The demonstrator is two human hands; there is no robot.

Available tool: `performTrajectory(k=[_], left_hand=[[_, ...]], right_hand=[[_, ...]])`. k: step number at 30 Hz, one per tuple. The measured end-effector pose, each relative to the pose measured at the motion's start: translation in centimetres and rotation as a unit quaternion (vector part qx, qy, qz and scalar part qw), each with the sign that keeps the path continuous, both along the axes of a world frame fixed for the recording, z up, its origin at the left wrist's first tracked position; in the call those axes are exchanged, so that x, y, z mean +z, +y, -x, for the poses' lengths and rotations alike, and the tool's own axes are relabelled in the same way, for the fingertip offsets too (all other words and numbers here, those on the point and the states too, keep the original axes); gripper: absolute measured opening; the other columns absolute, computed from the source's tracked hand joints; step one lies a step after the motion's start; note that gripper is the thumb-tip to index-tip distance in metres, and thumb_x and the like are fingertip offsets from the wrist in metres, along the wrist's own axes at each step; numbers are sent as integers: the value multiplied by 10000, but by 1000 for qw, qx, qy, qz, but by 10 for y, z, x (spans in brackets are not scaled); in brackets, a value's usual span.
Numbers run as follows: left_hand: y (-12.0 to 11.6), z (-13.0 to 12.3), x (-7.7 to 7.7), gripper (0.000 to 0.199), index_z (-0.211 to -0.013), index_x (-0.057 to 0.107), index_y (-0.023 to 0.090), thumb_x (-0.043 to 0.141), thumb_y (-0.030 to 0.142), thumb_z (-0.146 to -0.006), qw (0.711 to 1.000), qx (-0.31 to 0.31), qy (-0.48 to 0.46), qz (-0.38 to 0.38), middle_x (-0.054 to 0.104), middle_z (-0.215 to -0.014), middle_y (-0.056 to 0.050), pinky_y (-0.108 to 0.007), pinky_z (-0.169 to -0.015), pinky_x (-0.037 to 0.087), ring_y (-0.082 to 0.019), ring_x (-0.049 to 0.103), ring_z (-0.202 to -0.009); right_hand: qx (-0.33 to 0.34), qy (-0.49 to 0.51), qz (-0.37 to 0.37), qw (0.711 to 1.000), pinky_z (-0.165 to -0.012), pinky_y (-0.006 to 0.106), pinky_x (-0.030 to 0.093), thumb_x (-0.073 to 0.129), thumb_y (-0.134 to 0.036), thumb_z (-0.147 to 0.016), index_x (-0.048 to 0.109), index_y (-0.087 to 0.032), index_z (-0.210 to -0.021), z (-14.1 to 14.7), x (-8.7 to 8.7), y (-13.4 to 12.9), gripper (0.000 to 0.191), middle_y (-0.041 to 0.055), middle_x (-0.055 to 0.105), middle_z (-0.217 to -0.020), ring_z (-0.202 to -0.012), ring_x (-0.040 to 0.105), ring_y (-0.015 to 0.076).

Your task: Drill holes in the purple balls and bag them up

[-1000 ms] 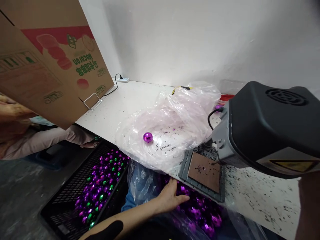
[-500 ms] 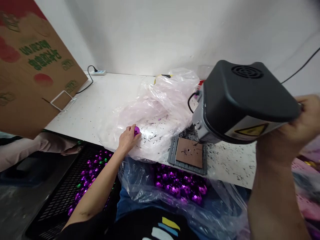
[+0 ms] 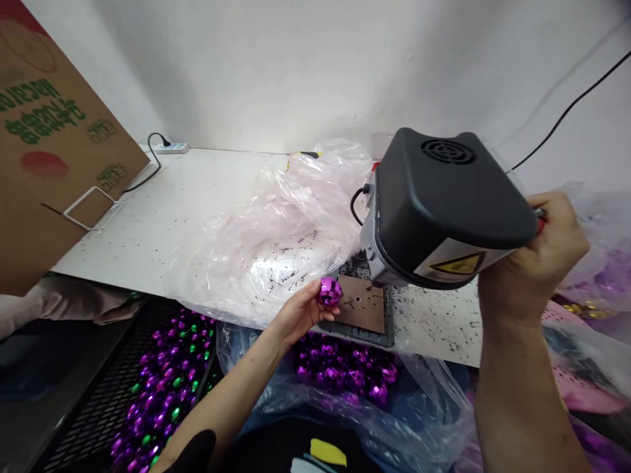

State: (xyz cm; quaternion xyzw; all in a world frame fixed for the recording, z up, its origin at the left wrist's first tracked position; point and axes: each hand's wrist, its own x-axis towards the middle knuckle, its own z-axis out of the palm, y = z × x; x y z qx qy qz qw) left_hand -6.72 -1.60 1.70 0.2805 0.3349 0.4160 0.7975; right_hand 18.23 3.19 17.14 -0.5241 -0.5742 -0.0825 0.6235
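Note:
My left hand (image 3: 305,309) holds a shiny purple faceted ball (image 3: 329,292) between thumb and fingers, at the left edge of a brown board (image 3: 362,305) with a small hole in it. The board lies on the grey base (image 3: 387,335) of a bench drill (image 3: 453,190) with a black hood and a yellow warning label. On the machine's right side, my right hand (image 3: 552,230) is closed round its handle, mostly hidden by the fingers; a bit of red shows. Below the table edge, many purple balls (image 3: 340,368) lie in clear plastic over my lap.
Crumpled clear plastic (image 3: 276,223) with dark shavings covers the middle of the white table (image 3: 207,171). A cardboard box (image 3: 59,151) stands at the left, near a power strip (image 3: 170,148). A black crate (image 3: 83,394) of purple and green balls sits lower left.
My left hand has moved right with the purple ball, from over the plastic to the board's edge. My right hand stays on the handle. The camera view has shifted slightly.

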Motion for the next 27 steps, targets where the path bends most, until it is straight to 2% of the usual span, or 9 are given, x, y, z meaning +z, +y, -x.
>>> performTrajectory(k=[3,5,8,11,18,23,27], left_hand=[[7,-15,-13,510,-1074,649,180,651,637,-845,997,-1,71,-16,689,-974,-84,-290,-624,494,-172,629,-741],[10,-21,-17,495,-1116,650,193,652,613,-855,986,19,154,-67,689,-1010,-66,-285,-659,492,-183,632,-820],[12,-29,-19,473,-1206,610,204,682,520,-862,953,59,246,-169,681,-1144,-60,-339,-872,507,-225,624,-1049],[14,-34,-20,482,-1259,567,199,707,433,-861,927,53,281,-242,670,-1217,-78,-406,-1020,467,-247,619,-1128],[14,-48,-21,500,-1352,521,223,673,344,-891,847,31,412,-336,634,-1332,-109,-489,-1065,440,-301,587,-1227],[11,-57,-32,456,-1323,517,212,664,261,-894,787,43,445,-426,618,-1332,-123,-498,-1076,431,-301,558,-1263],[9,-59,-39,459,-1336,478,203,642,247,-909,764,65,448,-459,596,-1335,-135,-496,-1079,427,-295,549,-1264]], right_hand=[[1,-14,16,1000,-532,222,241,539,-383,-873,491,-165,-705,-3,0,-2,280,-39,407,-550,-525,355,64],[8,-11,21,1000,-540,222,262,546,-405,-885,499,-164,-718,-4,0,-3,297,-37,415,-558,-537,369,71],[14,0,20,1000,-560,219,284,541,-420,-898,506,-160,-739,-3,0,-3,307,-37,426,-589,-562,380,69],[14,1,30,999,-564,218,281,520,-438,-914,505,-158,-745,-1,0,-3,327,-45,401,-582,-561,357,62],[21,-2,38,999,-562,223,270,498,-476,-932,495,-166,-748,-2,0,-3,360,-45,396,-585,-566,347,68],[25,-18,29,999,-563,222,265,482,-475,-964,491,-166,-756,-3,0,-4,373,-51,372,-580,-560,326,66],[31,-15,26,999,-562,215,271,498,-460,-966,502,-160,-762,-2,-2,-4,363,-54,370,-582,-559,322,58]])
